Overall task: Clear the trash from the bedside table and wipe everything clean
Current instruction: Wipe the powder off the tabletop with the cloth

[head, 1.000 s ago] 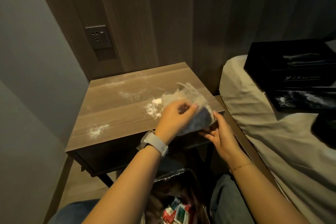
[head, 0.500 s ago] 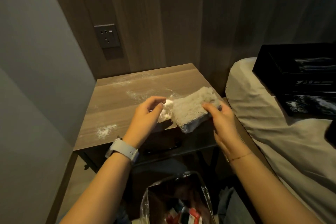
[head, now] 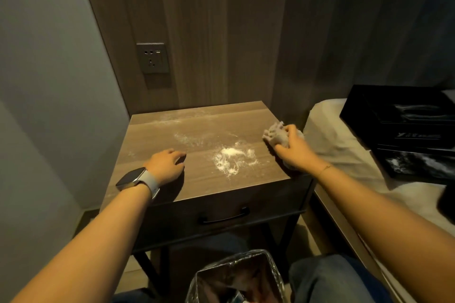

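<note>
Head view: right hand point(head: 294, 152) grips a cloth point(head: 277, 136) at the table's point(head: 206, 184) right edge; left hand point(head: 165, 164) rests on it, fingers loosely curled, beside white powder point(head: 232, 157).

My right hand point(head: 294, 152) grips a crumpled cloth point(head: 277, 136) at the right edge of the bedside table point(head: 197, 179), mid-frame. My left hand point(head: 166, 163) rests on the tabletop left of centre, fingers lightly curled. White powder point(head: 232, 158) lies between them. A lined trash bin point(head: 236, 278) sits at bottom centre; a wall socket point(head: 153, 58) is at upper left.
</note>
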A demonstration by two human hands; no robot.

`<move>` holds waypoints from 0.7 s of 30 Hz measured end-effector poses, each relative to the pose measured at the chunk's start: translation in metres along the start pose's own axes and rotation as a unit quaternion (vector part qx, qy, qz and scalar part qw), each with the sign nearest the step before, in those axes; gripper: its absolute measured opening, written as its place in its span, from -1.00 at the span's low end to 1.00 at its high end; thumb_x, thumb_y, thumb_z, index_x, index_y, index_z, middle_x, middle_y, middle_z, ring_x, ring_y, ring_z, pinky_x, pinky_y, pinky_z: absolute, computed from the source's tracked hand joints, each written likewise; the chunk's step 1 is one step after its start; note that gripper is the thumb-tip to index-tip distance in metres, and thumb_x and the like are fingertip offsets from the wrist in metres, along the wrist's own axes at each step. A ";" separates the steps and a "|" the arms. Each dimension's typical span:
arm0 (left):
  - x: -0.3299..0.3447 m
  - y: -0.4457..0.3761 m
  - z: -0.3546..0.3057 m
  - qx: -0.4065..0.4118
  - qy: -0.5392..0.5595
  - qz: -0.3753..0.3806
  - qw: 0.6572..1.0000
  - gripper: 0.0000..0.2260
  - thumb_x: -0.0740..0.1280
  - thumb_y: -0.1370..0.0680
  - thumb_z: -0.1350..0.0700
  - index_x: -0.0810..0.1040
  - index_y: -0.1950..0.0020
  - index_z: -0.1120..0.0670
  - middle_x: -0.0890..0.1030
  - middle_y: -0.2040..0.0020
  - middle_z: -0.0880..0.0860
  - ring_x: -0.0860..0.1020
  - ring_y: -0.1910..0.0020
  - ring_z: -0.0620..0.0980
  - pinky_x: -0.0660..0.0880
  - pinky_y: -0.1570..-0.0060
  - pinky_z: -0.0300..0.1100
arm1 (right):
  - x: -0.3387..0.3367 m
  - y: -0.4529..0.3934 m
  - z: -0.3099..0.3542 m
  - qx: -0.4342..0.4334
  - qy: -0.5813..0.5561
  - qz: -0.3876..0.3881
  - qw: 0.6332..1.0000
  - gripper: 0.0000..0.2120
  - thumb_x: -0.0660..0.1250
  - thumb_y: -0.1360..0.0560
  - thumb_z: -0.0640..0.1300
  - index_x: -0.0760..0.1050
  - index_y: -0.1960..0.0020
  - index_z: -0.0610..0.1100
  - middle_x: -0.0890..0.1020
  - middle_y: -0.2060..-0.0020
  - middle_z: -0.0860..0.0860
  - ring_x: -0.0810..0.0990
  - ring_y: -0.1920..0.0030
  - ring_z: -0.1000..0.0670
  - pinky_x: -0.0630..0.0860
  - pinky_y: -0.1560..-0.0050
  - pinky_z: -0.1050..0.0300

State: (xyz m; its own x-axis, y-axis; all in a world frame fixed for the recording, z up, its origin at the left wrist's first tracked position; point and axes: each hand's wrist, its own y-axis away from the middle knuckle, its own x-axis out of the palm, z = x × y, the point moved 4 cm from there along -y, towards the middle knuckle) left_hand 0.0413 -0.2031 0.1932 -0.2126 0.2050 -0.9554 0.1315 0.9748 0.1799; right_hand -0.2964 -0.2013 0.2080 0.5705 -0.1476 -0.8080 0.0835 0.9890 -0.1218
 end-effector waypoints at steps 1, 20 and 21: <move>0.000 -0.002 0.002 0.008 -0.013 0.002 1.000 -0.60 0.13 -0.65 0.02 0.27 -0.51 -0.03 0.24 -0.52 0.10 0.29 -0.45 0.16 0.28 -0.39 -0.02 | 0.010 0.000 -0.004 0.002 0.002 0.011 1.000 -0.49 0.30 -0.47 -0.12 0.22 -0.38 -0.07 0.49 -0.21 -0.19 0.48 -0.21 -0.22 0.49 -0.17 -0.08; -0.009 -0.017 0.014 0.054 -0.116 -0.066 0.990 -0.65 0.13 -0.65 0.09 0.38 -0.44 -0.07 0.47 -0.37 0.05 0.47 -0.26 0.11 0.44 -0.13 -0.09 | 0.008 -0.029 0.019 0.060 -0.218 -0.071 0.972 -0.72 0.19 -0.52 -0.22 0.55 -0.16 -0.10 0.63 -0.03 -0.05 0.58 -0.08 -0.10 0.53 -0.16 -0.09; -0.009 -0.018 0.014 0.056 -0.117 -0.070 0.989 -0.65 0.13 -0.65 0.09 0.38 -0.44 -0.07 0.48 -0.36 0.06 0.48 -0.25 0.12 0.45 -0.13 -0.09 | 0.012 -0.037 0.013 0.075 -0.184 -0.050 0.979 -0.74 0.23 -0.50 -0.16 0.55 -0.16 -0.08 0.63 -0.04 -0.05 0.57 -0.08 -0.12 0.52 -0.17 -0.12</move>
State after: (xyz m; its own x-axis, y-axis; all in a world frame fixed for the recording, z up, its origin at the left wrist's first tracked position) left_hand 0.0540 -0.2236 0.1952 -0.0076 0.0297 -0.9995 0.2256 0.9738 0.0273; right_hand -0.2820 -0.2393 0.2098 0.8064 -0.2596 -0.5313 0.2564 0.9631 -0.0814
